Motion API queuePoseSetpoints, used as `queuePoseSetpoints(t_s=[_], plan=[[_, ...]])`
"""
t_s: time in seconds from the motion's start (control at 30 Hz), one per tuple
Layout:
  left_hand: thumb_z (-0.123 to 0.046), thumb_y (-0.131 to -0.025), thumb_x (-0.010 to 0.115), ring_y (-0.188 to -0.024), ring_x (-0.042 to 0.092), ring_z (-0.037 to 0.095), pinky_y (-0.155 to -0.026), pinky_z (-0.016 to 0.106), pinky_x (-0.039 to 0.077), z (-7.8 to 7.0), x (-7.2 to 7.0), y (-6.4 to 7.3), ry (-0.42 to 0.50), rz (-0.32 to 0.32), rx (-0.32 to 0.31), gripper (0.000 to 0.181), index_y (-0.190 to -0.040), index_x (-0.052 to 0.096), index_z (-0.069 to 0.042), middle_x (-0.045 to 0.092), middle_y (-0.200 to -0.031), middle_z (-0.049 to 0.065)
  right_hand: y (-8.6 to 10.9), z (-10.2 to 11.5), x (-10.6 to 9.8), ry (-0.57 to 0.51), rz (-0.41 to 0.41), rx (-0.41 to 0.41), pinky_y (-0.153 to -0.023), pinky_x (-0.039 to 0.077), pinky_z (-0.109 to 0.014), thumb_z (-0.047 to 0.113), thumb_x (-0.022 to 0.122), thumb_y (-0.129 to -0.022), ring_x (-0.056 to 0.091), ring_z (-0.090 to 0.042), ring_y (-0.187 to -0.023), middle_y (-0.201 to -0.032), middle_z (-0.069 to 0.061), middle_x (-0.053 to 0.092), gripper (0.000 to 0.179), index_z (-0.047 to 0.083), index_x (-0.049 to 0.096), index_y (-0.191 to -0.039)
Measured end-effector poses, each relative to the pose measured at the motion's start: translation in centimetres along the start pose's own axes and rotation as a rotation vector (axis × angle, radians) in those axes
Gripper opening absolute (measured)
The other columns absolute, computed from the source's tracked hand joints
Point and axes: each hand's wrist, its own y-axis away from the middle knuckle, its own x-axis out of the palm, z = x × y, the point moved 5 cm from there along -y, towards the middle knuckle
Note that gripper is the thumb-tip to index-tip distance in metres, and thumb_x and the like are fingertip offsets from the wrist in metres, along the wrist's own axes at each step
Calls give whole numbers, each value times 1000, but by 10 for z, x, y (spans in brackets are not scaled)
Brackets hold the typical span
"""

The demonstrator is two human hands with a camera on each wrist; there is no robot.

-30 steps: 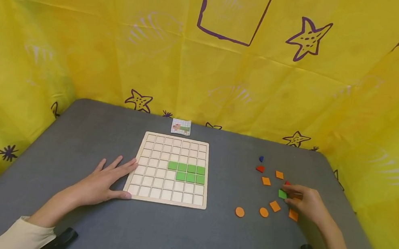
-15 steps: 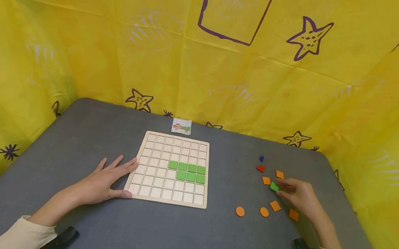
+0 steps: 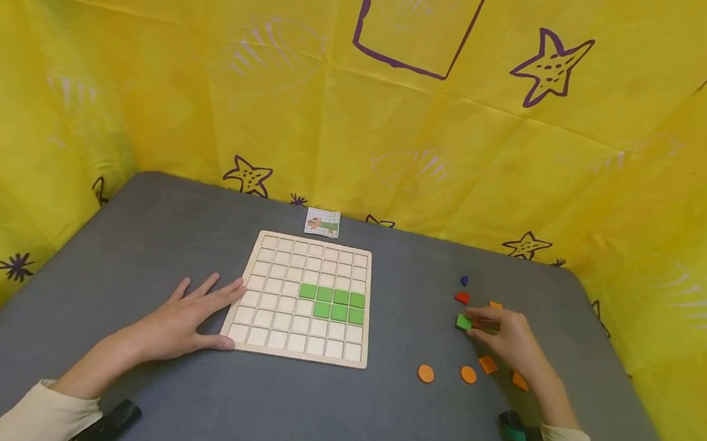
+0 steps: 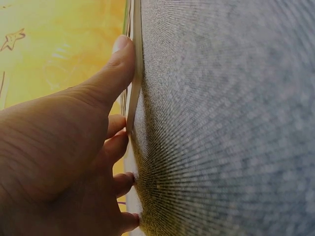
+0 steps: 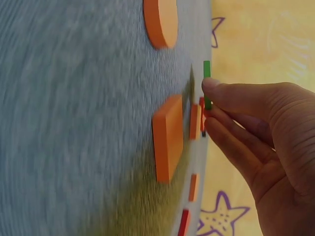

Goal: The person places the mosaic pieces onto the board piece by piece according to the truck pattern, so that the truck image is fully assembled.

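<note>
A pale wooden grid board [image 3: 264,301] lies on the table, with several green square tiles [image 3: 341,297] filling cells in two rows at its right side. My left hand [image 3: 177,320] spreads its fingers along the board's left edge; in the left wrist view the thumb [image 4: 115,66] and fingertips meet that edge. Between thumb and fingers, my right hand [image 3: 512,341] pinches a loose green square tile [image 3: 463,322]. The right wrist view shows this tile [image 5: 206,71] edge-on, raised over the scattered pieces. An orange square behind the right hand is partly covered.
Two orange discs [image 3: 426,374] and orange squares [image 3: 488,365] lie near the right hand. Farther back are a red piece [image 3: 462,298] and a small blue piece [image 3: 464,280]. A small picture card [image 3: 323,222] sits behind the board. Yellow patterned cloth [image 3: 365,107] surrounds the table.
My right hand has moved left with the green tile, from among the scattered pieces to their left side. The left hand and the board have stayed in place.
</note>
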Motion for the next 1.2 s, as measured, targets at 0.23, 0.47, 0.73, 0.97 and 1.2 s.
queuePoseSetpoints(t_s=[0.23,0.47,0.73,0.97,1.2], plan=[[-60,-80,69,-145,12,49,-107,71,0,0,0,1,-4,-3,2,96,-154,33,-11,27,-159,12,-10,13,11,-25,-6,-98,-73,58,-36,-6,80,-75,71,-32,-87,-101,-16,72,32,-3,73,-107],[-60,-80,68,-145,11,49,-107,72,0,0,-1,1,2,-1,2,96,-154,32,-11,27,-160,12,-22,23,20,-6,-1,-126,-75,58,-36,-2,81,-75,71,-28,-90,-104,-15,73,34,-1,74,-108],[-60,-79,68,-145,11,49,-107,72,0,1,0,0,-10,5,1,97,-154,32,-11,26,-160,13,-30,28,31,-54,43,-108,-77,58,-34,-2,81,-77,71,-29,-93,-102,-12,72,34,-2,73,-109],[-58,-79,70,-144,12,51,-106,73,1,1,-1,0,-20,-1,10,96,-153,34,-9,28,-159,14,-38,39,39,-86,52,-133,-78,58,-34,-3,80,-77,71,-28,-94,-104,-13,73,33,-2,73,-109],[-58,-80,70,-144,12,51,-106,73,1,-1,-1,-1,-22,1,3,95,-153,34,-9,28,-159,14,-47,52,49,-65,58,-179,-78,58,-35,-2,81,-76,72,-26,-92,-102,-12,73,33,-1,74,-108]])
